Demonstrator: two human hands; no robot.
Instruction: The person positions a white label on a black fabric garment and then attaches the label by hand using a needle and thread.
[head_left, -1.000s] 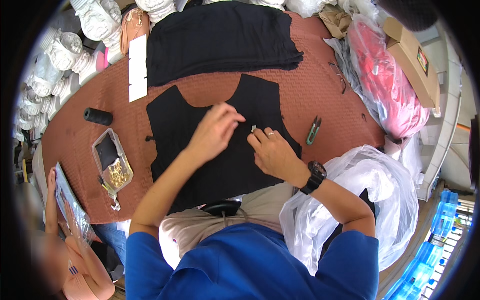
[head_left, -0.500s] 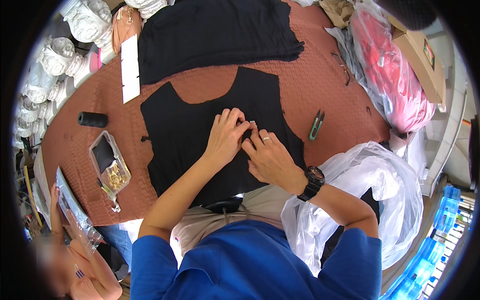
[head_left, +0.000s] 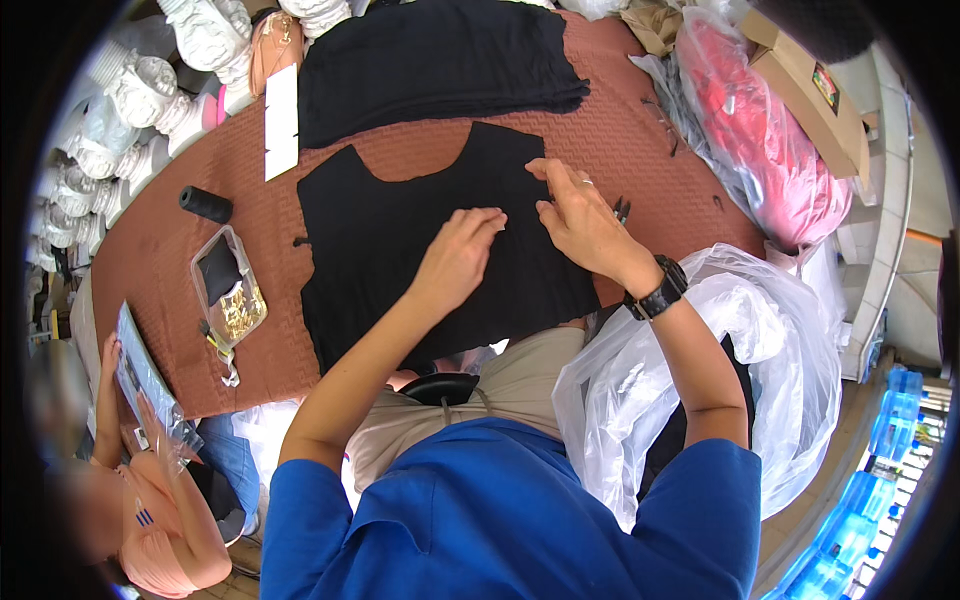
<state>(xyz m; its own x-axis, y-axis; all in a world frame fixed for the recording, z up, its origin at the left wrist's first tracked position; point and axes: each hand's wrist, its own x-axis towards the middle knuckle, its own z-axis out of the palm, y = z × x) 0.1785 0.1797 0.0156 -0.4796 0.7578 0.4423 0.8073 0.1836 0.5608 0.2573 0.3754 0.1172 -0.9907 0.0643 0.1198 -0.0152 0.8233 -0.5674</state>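
Observation:
A black cut garment panel (head_left: 400, 260) with a scooped neckline lies on the table in front of me. Over its middle my left hand (head_left: 457, 262) is pinched closed on a small white piece (head_left: 500, 227) that shows at the fingertips; its kind is too small to make out. My right hand (head_left: 588, 222), with a ring and a dark wristwatch, is above the panel's right edge. Its thumb and forefinger are apart, and nothing shows between them. Thread snips (head_left: 622, 210) are partly hidden behind that hand.
Folded black fabric (head_left: 440, 75) and a white card strip (head_left: 282, 125) lie beyond the panel. To the left are a black thread spool (head_left: 206, 204) and a plastic box (head_left: 262, 305) with gold-coloured bits. Clear plastic bags (head_left: 740, 330) crowd the right; a co-worker (head_left: 165, 520) handles a packet at lower left.
My right hand has moved away from the left, up and to the right, and its fingers have spread. The left hand keeps its pinch near the same spot. The view has shifted slightly.

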